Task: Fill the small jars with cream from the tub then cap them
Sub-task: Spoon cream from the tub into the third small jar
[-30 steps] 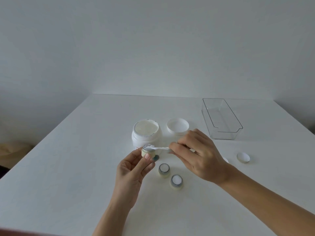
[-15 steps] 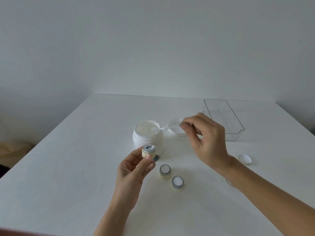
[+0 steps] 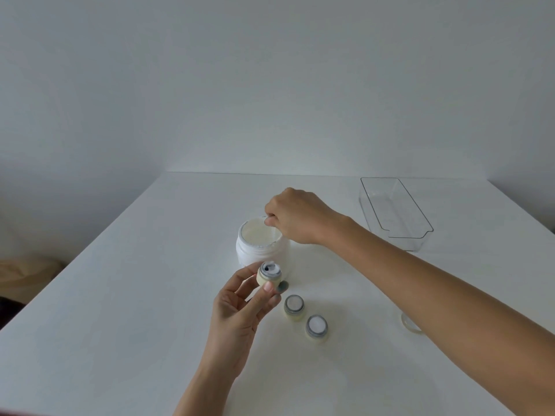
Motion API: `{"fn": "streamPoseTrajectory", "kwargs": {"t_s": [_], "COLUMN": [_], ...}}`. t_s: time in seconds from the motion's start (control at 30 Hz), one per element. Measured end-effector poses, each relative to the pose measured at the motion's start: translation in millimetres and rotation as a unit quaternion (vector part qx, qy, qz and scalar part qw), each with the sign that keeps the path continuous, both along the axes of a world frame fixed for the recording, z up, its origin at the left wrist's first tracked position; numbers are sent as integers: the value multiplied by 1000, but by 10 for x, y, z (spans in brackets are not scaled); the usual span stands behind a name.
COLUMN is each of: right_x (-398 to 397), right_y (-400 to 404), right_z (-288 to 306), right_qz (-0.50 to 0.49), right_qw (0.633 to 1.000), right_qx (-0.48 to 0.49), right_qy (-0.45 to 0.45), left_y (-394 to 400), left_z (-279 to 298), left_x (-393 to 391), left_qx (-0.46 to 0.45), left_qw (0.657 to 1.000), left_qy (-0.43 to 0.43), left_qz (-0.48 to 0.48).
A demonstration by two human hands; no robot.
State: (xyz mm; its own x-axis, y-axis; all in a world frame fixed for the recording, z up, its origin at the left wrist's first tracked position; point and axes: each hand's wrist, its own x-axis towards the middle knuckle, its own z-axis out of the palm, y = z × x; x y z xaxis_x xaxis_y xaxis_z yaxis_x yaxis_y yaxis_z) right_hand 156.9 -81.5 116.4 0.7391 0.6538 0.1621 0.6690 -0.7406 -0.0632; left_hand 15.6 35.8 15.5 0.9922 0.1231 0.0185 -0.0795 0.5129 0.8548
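Note:
A white tub (image 3: 258, 250) of cream stands open in the middle of the table. My right hand (image 3: 295, 216) hovers over its far rim, fingers closed on a small white spatula whose tip dips toward the cream. My left hand (image 3: 240, 307) holds a small cream-coloured jar (image 3: 269, 274) upright just in front of the tub; a little cream sits in its mouth. Two more small jars (image 3: 293, 307) (image 3: 316, 328), filled white to the top and uncapped, stand on the table to the right of my left hand.
A clear plastic bin (image 3: 393, 214) sits at the back right. A small round cap (image 3: 410, 324) peeks out from under my right forearm. The table (image 3: 135, 295) is white; its left edge drops off to a dim floor.
My right hand carried the spatula from the jar in my left hand back to the tub and now reaches into it. The left hand kept the jar nearly still.

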Motion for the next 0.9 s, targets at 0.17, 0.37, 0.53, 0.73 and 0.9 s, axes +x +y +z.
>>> {"fn": "streamPoseTrajectory", "kwargs": {"t_s": [0.17, 0.37, 0.53, 0.73, 0.9], "right_x": [17, 20, 32, 48, -2], "right_y": [-69, -221, -322, -404, -505], "right_z": [-10, -32, -63, -91, -76], "right_qz": [-45, -128, -190, -241, -213], "right_qw": [982, 938, 884, 825, 799], "right_qx": [116, 238, 314, 374, 415], "right_qy": [141, 218, 289, 349, 379], "left_y": [2, 8, 13, 9, 14], "left_z": [-11, -19, -21, -33, -34], "left_x": [1, 4, 5, 13, 13], "left_qx": [12, 36, 35, 28, 23], "left_qw": [1000, 999, 999, 1000, 1000], "left_qy": [4, 0, -2, -4, -6], "left_qz": [-2, -6, -3, 8, 19]}}
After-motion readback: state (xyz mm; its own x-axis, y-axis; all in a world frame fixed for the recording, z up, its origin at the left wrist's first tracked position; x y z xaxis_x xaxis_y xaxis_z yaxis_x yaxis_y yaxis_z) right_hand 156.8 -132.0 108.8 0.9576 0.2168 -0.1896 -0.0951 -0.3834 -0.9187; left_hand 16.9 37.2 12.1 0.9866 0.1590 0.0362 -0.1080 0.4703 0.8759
